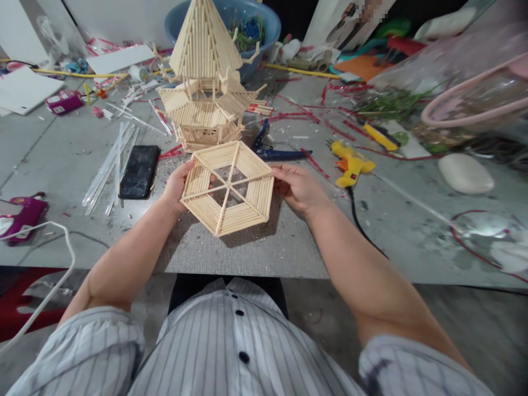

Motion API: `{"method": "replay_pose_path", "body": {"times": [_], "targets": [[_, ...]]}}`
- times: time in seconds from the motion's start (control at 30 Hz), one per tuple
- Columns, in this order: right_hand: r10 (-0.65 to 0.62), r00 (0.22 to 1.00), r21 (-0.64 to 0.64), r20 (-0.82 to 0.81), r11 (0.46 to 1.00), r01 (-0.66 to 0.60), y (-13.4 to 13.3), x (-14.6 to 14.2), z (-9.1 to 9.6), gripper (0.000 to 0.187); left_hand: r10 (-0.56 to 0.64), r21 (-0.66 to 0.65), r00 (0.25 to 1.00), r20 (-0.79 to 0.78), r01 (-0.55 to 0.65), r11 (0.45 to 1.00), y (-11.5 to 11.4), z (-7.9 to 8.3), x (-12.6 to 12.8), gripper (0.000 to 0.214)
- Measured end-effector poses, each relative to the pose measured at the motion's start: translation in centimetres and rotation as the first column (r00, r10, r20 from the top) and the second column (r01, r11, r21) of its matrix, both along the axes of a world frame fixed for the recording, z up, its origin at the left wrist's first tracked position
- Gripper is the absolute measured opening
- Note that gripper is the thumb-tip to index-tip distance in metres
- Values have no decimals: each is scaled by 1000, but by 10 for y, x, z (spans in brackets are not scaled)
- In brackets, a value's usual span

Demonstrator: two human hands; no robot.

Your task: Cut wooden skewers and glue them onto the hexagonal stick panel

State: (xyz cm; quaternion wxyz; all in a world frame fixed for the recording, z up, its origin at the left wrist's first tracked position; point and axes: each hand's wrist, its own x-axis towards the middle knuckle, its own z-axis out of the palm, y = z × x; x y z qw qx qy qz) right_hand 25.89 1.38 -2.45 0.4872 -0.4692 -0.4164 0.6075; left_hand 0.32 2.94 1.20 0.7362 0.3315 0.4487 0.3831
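A flat hexagonal panel of pale wooden sticks (pixel 247 176), with six spokes meeting at an open centre, is held just above the grey table. My left hand (pixel 177 184) grips its left edge, fingers curled under it. My right hand (pixel 299 187) grips its right edge. Just behind the panel stands a pagoda-like tower of the same sticks (pixel 206 82), with a steep pointed roof over tiered eaves.
A black phone (pixel 139 170) and clear glue sticks (pixel 108 165) lie to the left. Blue pliers (pixel 268 149) and a yellow glue gun (pixel 350 163) with its black cord lie to the right. A blue bowl (pixel 264 27) stands behind. Red strips and scraps litter the table (pixel 247 250).
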Motion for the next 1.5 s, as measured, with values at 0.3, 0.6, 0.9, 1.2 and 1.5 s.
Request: {"method": "replay_pose_path", "body": {"times": [0.3, 0.6, 0.9, 1.2, 1.5], "targets": [[3, 999, -10, -47, 1000, -4, -1, -1, 2, 21, 6, 12, 1000, -3, -6, 1000, -1, 0, 1, 50], [19, 999, -1, -37, 1000, -19, 2, 3, -3, 26, 24, 8, 997, 69, -25, 1000, -3, 1, 2, 48], [17, 997, -9, -75, 1000, -17, 0, 1, 1, 26, 63, -63, 997, 42, -61, 996, -3, 5, 5, 48], [28, 997, -11, -67, 1000, -29, 1, 1, 0, 22, 65, -89, 997, 50, -60, 994, -1, 2, 5, 50], [12, 997, -22, -74, 1000, -14, 1, 1, 0, 22, 68, -65, 996, 50, -64, 996, -5, 7, 8, 47]]}}
